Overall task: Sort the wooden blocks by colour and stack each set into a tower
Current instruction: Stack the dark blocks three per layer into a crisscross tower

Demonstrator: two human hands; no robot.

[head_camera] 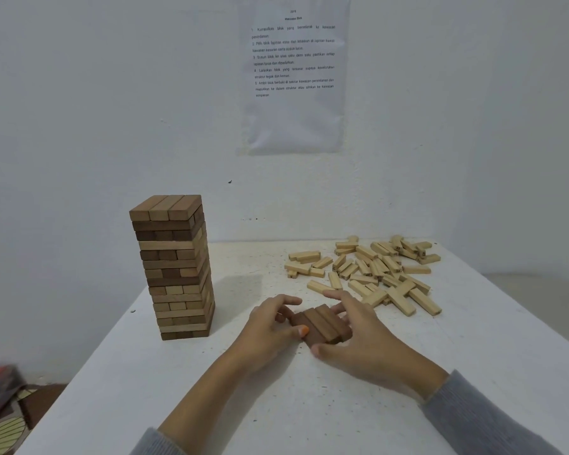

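1. The left hand [270, 326] has its fingers curled round the left side of a small group of dark blocks [322, 323]. Its thumb, with an orange nail, touches their near edge.
2. The right hand [358, 336] is half open. Its index finger points far and a little up, the other fingers bend onto the right side of the same blocks, and the thumb lies at their near corner.
3. Both forearms come from the near edge in grey sleeves [493, 418] and meet at the blocks, which lie flat, side by side, on the table [211, 405] in the near middle.
4. To the left stands a tower [174, 267] of brown blocks - tall and upright.
5. Far right lies a loose heap of pale blocks [372, 270].
6. The table is white and speckled; on the white wall behind hangs a printed sheet of paper [293, 77].
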